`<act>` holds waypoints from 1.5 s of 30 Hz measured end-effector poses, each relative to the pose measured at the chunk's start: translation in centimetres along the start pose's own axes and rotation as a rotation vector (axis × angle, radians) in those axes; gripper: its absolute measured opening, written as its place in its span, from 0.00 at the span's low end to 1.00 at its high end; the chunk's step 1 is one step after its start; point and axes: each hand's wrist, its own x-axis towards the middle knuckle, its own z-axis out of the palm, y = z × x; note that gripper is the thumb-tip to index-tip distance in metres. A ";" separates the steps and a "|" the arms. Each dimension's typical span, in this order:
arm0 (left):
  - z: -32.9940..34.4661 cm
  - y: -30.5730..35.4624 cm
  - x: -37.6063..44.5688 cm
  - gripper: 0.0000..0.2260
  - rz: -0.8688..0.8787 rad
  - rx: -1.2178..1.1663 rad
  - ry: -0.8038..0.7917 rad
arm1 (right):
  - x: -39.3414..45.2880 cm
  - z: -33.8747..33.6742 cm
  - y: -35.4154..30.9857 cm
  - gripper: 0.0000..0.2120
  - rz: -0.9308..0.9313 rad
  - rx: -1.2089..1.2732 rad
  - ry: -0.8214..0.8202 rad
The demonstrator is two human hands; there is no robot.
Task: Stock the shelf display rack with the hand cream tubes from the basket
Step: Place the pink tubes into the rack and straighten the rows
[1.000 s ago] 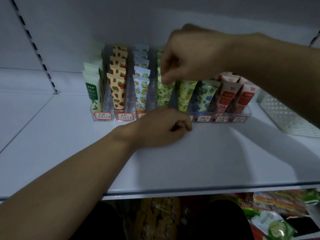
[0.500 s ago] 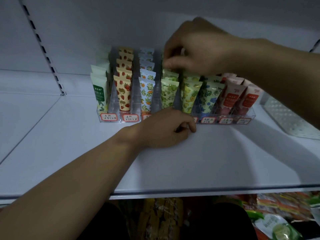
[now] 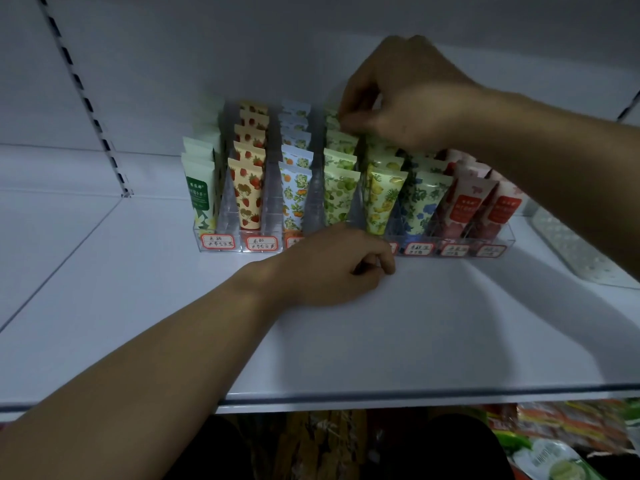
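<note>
- A person's right hand (image 3: 408, 98) reaches over the back of a clear display rack (image 3: 349, 237) on a white shelf (image 3: 415, 334), fingers curled at the tops of the rear green-printed hand cream tubes (image 3: 339, 140); they appear to pinch one, though the contact is partly hidden.
- The left hand (image 3: 332, 268) rests on the shelf against the rack's front edge, its fingers curled under and holding nothing that can be seen.
- The stocking looks well advanced: every visible lane stands several tubes deep, from the plain green-label tubes (image 3: 199, 188) on the left through strawberry, orange, lime, lemon and blue-flower prints to the red-label tubes (image 3: 481, 202) on the right. What is left appears to be settling the lime lane.
- A white perforated basket (image 3: 575, 247) sits at the shelf's right edge, its contents out of view.
- The shelving is white metal with a slotted upright (image 3: 86, 102) on the back panel; lighting is dim, and packaged goods (image 3: 554, 441) fill the level below.
</note>
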 end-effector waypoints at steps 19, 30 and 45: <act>0.0 0.0 0.0 0.08 -0.009 0.002 -0.004 | 2.2 1.7 0.3 0.09 0.118 0.008 0.023; 0.0 -0.3 0.1 0.09 0.020 0.017 0.000 | 3.6 2.0 1.3 0.09 0.114 -0.018 0.109; -11.1 0.9 -7.4 0.07 -0.024 0.068 0.501 | -1.5 3.5 -5.1 0.08 -0.064 -0.025 -0.012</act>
